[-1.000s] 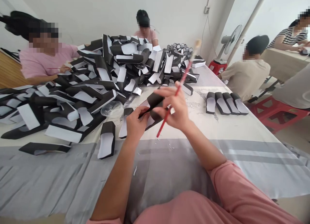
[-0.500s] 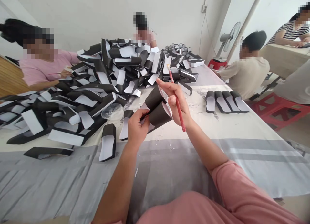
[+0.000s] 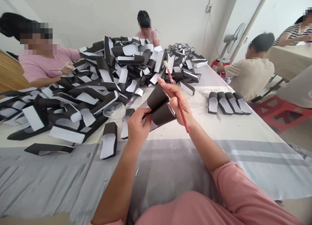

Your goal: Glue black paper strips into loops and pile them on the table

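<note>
My hands are over the table's near edge, holding a curled black paper piece with a white lining point(image 3: 159, 108) between them. My left hand point(image 3: 138, 127) grips its lower left end. My right hand point(image 3: 176, 103) pinches its upper right side and also holds a red-handled paintbrush point(image 3: 181, 112), with the pale bristles pointing up and away. A loose black-and-white paper piece point(image 3: 125, 127) lies just beyond my left hand, and a clear plastic lid point(image 3: 114, 110) lies near it.
A large heap of black-and-white paper pieces point(image 3: 109, 77) covers the table's left and far side. Several pieces stand in a row point(image 3: 229, 103) to the right. Co-workers sit around it; a fan point(image 3: 234, 38), red stools and another table point(image 3: 290, 61) are at the right.
My right hand has moved up and right, and the paintbrush has swung from leaning right to leaning left at its bristle end. The paper piece now appears more open and curled.
</note>
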`<state>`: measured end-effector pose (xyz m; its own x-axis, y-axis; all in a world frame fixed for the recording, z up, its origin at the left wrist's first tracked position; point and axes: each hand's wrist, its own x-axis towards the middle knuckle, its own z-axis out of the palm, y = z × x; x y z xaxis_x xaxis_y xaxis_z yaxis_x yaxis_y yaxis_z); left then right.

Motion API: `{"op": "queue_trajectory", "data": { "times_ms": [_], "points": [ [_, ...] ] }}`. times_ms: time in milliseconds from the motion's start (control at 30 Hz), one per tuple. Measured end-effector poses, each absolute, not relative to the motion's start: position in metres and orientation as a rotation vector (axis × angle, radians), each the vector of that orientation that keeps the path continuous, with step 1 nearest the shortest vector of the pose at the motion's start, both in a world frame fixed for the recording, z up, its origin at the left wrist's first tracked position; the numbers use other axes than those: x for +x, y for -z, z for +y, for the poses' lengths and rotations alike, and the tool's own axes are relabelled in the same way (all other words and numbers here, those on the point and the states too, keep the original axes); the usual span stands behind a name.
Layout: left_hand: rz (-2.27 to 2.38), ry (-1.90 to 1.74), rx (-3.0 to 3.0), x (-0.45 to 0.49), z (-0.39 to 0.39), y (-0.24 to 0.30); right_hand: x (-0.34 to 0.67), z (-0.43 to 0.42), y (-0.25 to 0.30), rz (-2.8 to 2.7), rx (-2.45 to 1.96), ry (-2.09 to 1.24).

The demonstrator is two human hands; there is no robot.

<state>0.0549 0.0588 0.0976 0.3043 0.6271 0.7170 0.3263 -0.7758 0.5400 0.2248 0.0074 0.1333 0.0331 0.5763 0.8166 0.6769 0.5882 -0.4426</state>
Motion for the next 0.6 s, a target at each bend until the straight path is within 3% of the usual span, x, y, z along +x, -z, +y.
{"op": "queue_trajectory", "data": {
  "times_ms": [400,600],
  "points": [
    [0.910,-1.368,2.103,0.055,0.060,-0.098,0.228,0.008,-0.135,-1.599,-1.033,-0.017],
    [0.742,-1.263,1.161,0.046,0.080,-0.096,0.226,0.011,-0.130,-1.504,-0.926,-0.021]
  ]
}}
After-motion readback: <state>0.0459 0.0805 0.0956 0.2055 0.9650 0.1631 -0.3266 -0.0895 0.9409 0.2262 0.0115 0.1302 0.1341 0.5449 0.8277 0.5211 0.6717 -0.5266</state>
